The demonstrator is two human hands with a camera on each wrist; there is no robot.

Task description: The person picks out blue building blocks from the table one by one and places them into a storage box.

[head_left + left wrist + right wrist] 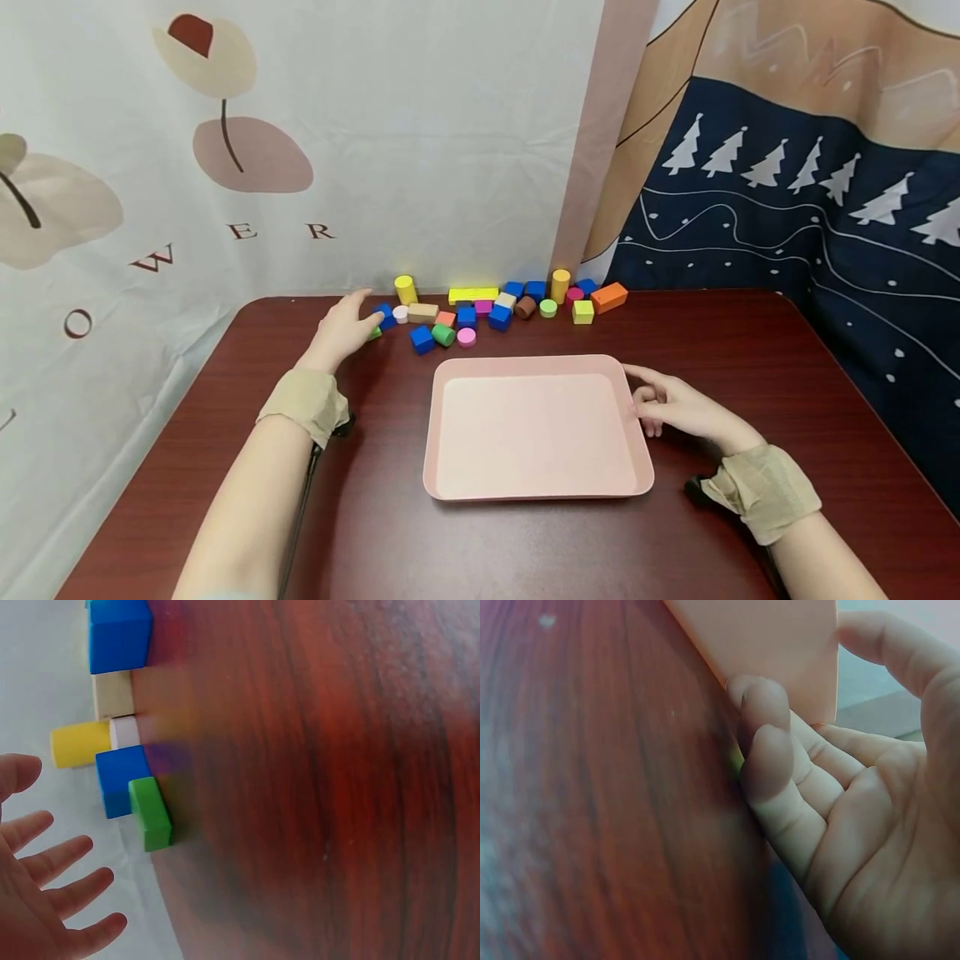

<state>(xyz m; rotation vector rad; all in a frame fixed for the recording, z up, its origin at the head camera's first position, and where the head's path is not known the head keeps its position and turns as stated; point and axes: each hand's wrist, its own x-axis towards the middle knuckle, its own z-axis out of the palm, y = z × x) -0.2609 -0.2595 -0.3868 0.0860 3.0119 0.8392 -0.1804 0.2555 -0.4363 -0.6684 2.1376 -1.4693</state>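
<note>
My left hand (345, 329) is at the left end of the row of blocks, fingers spread and holding nothing. Beside it in the left wrist view are a green block (151, 815), a blue block (118, 765), a white cylinder (124, 733) and a yellow cylinder (79, 745). In the head view that hand partly hides the green block (375, 333). A pink rectangular tray (540, 488) lies flat on the table. At its right edge, my right hand (686, 408) grips the rim, thumb against the tray and other fingers curled at its side.
Several coloured blocks line the back edge of the dark red wooden table (360, 533), among them a long yellow block (473, 294), a brown cylinder (526, 307) and an orange block (609, 297). Behind them hangs a pale printed cloth (420, 150); a navy patterned one (720, 217) is at right.
</note>
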